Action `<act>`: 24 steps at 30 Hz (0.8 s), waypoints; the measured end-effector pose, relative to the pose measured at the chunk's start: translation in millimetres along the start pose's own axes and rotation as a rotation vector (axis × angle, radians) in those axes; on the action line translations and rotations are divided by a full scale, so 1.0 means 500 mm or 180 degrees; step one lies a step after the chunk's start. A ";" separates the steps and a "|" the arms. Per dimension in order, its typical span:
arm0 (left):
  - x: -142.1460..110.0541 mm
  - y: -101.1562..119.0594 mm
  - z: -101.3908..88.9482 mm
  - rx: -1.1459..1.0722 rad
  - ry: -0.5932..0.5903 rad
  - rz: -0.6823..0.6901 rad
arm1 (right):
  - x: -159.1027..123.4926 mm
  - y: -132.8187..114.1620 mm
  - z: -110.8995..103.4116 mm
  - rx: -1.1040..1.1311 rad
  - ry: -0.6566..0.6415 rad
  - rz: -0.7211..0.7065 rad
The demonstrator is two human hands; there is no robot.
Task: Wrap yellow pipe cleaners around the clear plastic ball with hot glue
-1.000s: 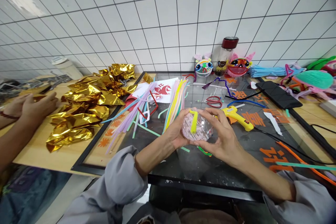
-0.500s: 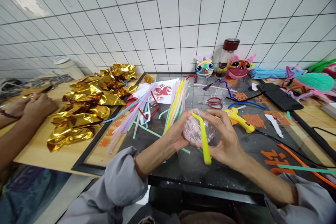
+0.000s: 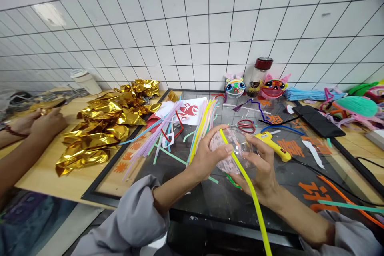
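Observation:
Between my hands is a clear plastic ball (image 3: 222,165), partly covered with pale pink strips. A yellow pipe cleaner (image 3: 255,196) lies across its front and hangs down toward me. My left hand (image 3: 207,156) grips the ball's left side, its thumb pressing the pipe cleaner against the surface. The fingers of my right hand (image 3: 264,168) curl around the ball's right side. Just right of that hand rests a yellow hot glue gun (image 3: 277,148). Beneath the ball, a green loop (image 3: 234,182) shows in part. Red-handled scissors (image 3: 246,126) lie behind it.
Bundled pipe cleaners (image 3: 204,122) lie left of centre beside crumpled gold foil (image 3: 99,124). Finished animal heads (image 3: 235,87) and a glass bottle (image 3: 257,76) stand along the tiled wall. A black phone (image 3: 318,120) lies right. Another person's hands (image 3: 45,124) are at far left.
My left thumb has moved onto the pipe cleaner, which now shows at greater length, trailing lower right. The ball has turned, showing more clear plastic. The view has tilted up slightly.

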State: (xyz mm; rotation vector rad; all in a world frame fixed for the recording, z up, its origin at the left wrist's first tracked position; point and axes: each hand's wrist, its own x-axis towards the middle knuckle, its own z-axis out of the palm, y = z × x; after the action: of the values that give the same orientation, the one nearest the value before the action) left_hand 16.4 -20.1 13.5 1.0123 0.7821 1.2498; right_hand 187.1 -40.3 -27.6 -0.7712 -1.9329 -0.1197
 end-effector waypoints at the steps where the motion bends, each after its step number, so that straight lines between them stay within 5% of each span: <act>1: 0.000 0.000 0.000 0.0008 -0.0007 -0.0013 | -0.001 0.001 0.000 -0.0013 -0.0005 -0.0012; 18: 0.022 0.005 -0.017 -0.0026 -0.0027 -0.0075 | 0.018 0.000 -0.021 0.0417 -0.0264 0.0082; 24: 0.018 0.004 -0.024 0.0318 -0.0571 -0.0262 | 0.024 0.005 -0.041 0.0588 0.0089 0.0622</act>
State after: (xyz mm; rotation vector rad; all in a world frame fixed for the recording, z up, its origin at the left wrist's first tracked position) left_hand 6.5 -9.3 11.1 1.1450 0.7444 1.0422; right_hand 200.9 -40.8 -8.0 -0.8242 -1.8021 0.1643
